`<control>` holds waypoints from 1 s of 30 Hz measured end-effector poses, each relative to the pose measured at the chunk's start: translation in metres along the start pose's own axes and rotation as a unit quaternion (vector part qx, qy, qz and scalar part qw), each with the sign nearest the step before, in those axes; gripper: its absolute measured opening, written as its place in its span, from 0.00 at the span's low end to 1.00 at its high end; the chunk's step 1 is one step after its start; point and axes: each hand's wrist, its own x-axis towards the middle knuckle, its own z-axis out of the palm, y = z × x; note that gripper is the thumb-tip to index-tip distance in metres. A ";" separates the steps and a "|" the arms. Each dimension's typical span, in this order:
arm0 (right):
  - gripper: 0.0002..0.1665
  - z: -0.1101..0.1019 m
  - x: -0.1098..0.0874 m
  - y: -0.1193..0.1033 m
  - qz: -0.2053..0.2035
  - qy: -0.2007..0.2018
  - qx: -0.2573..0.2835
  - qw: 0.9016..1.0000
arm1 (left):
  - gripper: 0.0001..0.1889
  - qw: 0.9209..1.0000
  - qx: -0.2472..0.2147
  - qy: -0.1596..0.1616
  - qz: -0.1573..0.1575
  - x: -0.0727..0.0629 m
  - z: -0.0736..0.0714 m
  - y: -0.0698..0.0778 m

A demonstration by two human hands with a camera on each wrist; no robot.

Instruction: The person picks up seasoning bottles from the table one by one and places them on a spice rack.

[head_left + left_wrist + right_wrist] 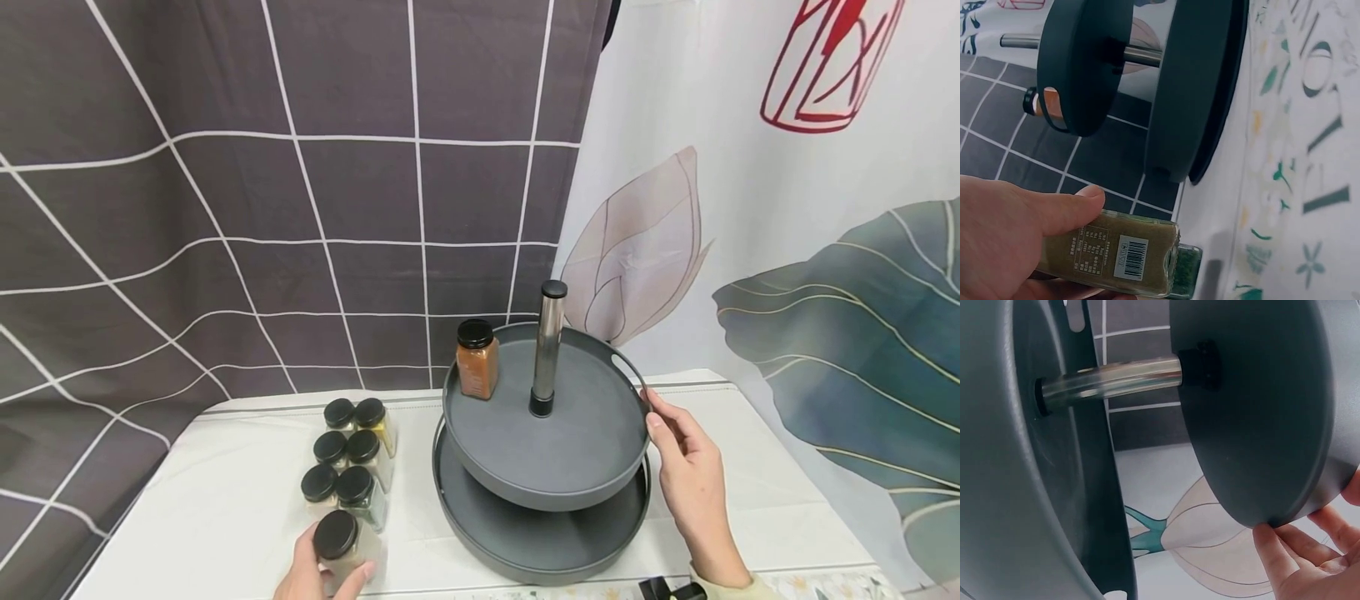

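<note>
My left hand (303,577) grips a square glass spice jar (337,537) with a black lid, at the front of the jar group. In the left wrist view its brownish powder and barcode label show. My right hand (693,475) holds the right rim of the upper tier (585,454) of a dark grey two-tier round tray, near its handle slot. Fingertips (1266,536) touch that tier's lower edge in the right wrist view. An orange-brown spice jar (477,367) stands upright on the upper tier, left of the metal post (550,346).
Several black-lidded spice jars (363,447) stand in two columns left of the tray. The lower tier (540,546) rests on the white tabletop (225,492). Behind hang a dark grid-patterned curtain (360,192) and a white curtain with leaf prints (720,200).
</note>
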 end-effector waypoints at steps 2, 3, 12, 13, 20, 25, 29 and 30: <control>0.19 -0.001 0.000 0.000 0.002 0.001 -0.002 1.000 | 0.47 1.000 -0.006 0.014 0.010 -0.002 -0.002 0.003; 0.19 -0.001 0.000 0.000 0.003 0.001 -0.002 1.000 | 0.47 1.000 -0.008 0.022 0.017 -0.003 -0.002 0.005; 0.19 -0.001 0.000 0.000 0.002 0.002 0.003 1.000 | 0.43 0.987 -0.010 0.125 0.104 -0.009 -0.007 0.018; 0.19 -0.001 0.000 0.000 0.001 0.001 0.004 1.000 | 0.42 0.984 -0.009 0.135 0.113 -0.008 -0.007 0.020; 0.19 -0.001 0.000 0.000 0.003 -0.002 0.009 1.000 | 0.40 0.974 -0.006 0.169 0.152 -0.007 -0.011 0.034; 0.19 -0.001 0.000 -0.001 0.001 0.000 0.009 1.000 | 0.41 0.981 -0.007 0.143 0.133 -0.010 -0.019 0.044; 0.19 -0.001 0.000 -0.001 0.000 0.000 0.009 1.000 | 0.42 0.983 -0.005 0.134 0.123 -0.010 -0.023 0.052; 0.19 -0.001 0.000 -0.001 0.001 0.000 0.009 1.000 | 0.42 0.983 -0.006 0.136 0.122 -0.010 -0.024 0.053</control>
